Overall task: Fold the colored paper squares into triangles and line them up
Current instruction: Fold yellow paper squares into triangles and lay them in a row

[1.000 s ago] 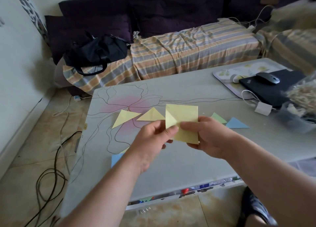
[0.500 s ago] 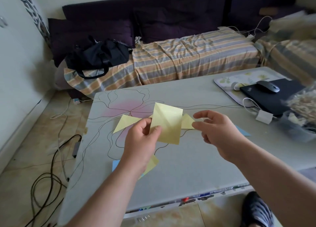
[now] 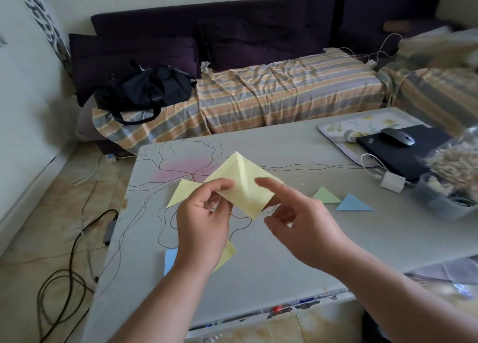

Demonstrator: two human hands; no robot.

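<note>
Already folded, a yellow triangle [image 3: 182, 192] lies at the counter's [image 3: 336, 239] left, with green [image 3: 326, 196] and blue [image 3: 353, 203] triangles to the right. Between them, the left hand [image 3: 203, 223] pinches a creased yellow square [image 3: 240, 185] in mid-air, while the right hand [image 3: 301, 222] reaches for it, fingers loose. Unfolded blue [image 3: 170, 261] and yellow [image 3: 227, 254] sheets near the wrist suggest several folds remain.

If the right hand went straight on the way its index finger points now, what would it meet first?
Most likely the yellow paper square that the left hand pinches above the table. The right hand has its index finger aimed up-left at the sheet's right half. Depth is unclear, so whether it already touches cannot be told.
</note>
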